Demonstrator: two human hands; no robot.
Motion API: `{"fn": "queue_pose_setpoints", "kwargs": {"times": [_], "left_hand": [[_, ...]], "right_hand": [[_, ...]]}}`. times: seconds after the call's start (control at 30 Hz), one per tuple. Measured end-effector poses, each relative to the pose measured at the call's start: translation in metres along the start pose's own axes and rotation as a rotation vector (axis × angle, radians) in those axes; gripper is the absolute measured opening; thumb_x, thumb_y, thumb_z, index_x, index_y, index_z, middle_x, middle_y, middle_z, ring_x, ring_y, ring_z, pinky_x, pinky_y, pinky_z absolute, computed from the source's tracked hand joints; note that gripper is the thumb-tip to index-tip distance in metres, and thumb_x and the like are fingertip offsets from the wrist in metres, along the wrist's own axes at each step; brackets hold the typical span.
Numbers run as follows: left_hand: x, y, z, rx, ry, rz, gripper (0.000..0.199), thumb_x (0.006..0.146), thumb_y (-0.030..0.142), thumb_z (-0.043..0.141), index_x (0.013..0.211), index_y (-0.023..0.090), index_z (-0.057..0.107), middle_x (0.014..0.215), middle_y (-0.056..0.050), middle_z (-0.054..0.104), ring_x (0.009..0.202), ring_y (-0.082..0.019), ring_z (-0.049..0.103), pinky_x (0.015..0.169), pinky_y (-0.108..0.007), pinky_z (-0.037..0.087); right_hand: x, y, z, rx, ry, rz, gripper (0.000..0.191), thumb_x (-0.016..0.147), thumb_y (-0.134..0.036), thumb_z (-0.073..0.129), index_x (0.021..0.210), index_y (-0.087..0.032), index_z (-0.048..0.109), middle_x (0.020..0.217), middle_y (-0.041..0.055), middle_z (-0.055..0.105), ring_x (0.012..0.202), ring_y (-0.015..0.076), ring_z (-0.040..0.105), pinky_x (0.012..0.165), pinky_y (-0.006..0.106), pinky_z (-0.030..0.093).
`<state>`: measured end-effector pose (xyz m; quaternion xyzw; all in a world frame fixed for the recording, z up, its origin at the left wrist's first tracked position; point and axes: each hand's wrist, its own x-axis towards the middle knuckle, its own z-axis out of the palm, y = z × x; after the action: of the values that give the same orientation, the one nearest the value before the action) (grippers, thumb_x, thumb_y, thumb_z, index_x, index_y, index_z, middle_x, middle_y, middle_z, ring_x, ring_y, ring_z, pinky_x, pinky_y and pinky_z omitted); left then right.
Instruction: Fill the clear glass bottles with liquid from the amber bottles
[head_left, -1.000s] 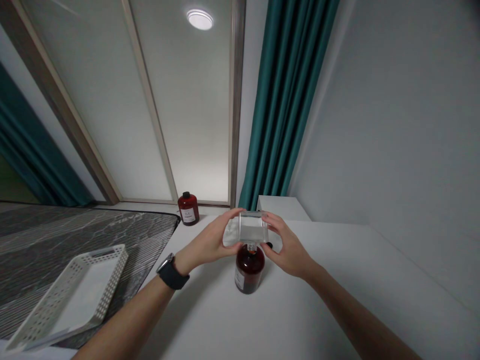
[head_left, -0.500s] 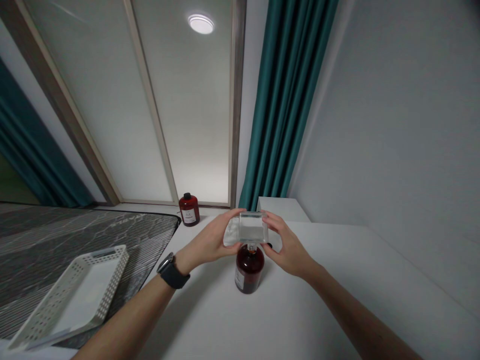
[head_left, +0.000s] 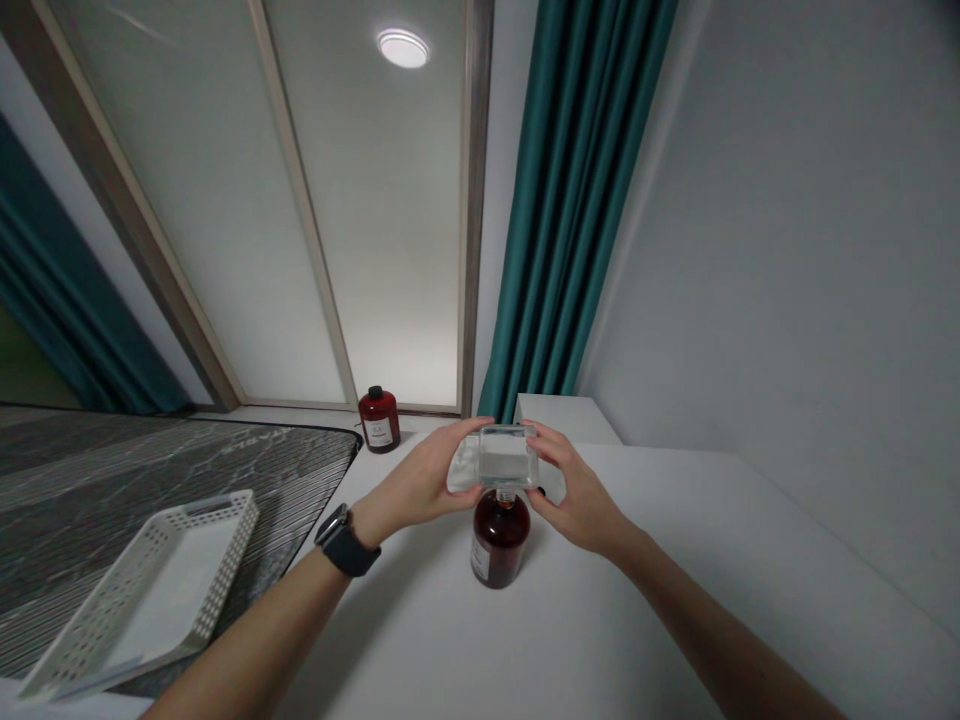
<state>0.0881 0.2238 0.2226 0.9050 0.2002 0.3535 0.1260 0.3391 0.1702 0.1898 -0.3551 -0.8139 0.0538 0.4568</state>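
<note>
A clear glass bottle (head_left: 508, 457) is held upside down between my two hands, its mouth meeting the neck of a dark red bottle (head_left: 499, 540) with a white label. My left hand (head_left: 429, 468), with a black watch on the wrist, grips the clear bottle's left side between thumb and fingers. On the opposite side my right hand (head_left: 574, 490) grips it the same way. The red bottle stands upright on a white table (head_left: 465, 650). A small black object, partly hidden, shows beside my right thumb.
A second red bottle (head_left: 379, 420) with a black cap stands at the table's far left. On the dark patterned surface (head_left: 300, 470) to the left lies a white perforated basket (head_left: 244, 515). A white box-shaped piece (head_left: 577, 415) is behind the table, near a teal curtain (head_left: 570, 200).
Almost nothing differs. The clear bottle has tipped very slightly, and both hands keep their hold on it.
</note>
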Motion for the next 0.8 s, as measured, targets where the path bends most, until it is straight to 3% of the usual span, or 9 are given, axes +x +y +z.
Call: {"fn": "queue_pose_setpoints", "kwargs": {"times": [0.8], "left_hand": [[0.0023,0.0020,-0.0051,0.054,0.008,0.051,0.075,0.085,0.021,0.068,0.150,0.024,0.029,0.148,-0.015,0.049,0.134,-0.033,0.051,0.111,-0.055,0.044]], "right_hand": [[0.0040,-0.0013,-0.0035,-0.030,0.015,-0.084,0.069,0.086,-0.005,0.059,0.143,-0.034,0.034,0.156,0.0102,0.037,0.145,0.0279,0.039,0.115,0.056,0.042]]}}
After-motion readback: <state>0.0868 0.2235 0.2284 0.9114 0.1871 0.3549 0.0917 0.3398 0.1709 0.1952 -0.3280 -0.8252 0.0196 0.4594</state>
